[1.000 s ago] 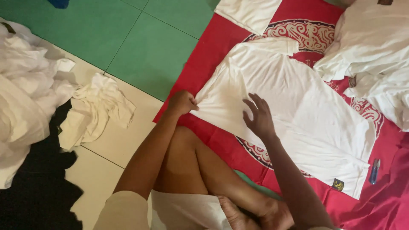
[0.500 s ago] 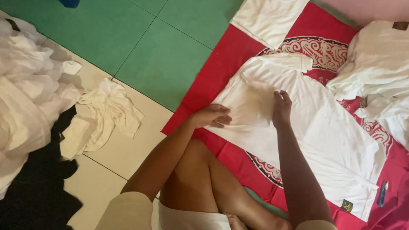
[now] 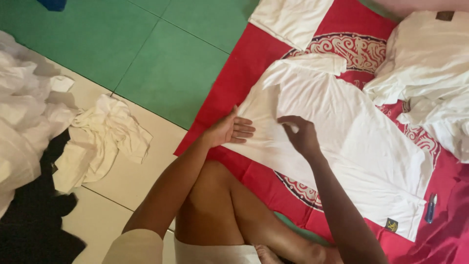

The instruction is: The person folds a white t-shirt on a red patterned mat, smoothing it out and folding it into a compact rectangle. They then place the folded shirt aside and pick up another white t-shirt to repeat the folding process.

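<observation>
The left hand [image 3: 229,131] lies flat and open on the white shirt's [image 3: 342,142] near edge; the right hand [image 3: 300,134], at its 3 o'clock, pinches the fabric. The shirt is spread on a red cloth [image 3: 234,83], with crumpled white clothes [image 3: 102,142] at 9 o'clock.

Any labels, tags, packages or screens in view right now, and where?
Hem label: small dark square with a yellowish mark, at the near right corner of the spread white shirt.
Neck tag: small brown rectangle on the white garment at top right.
No packages, signs or screens.
</observation>
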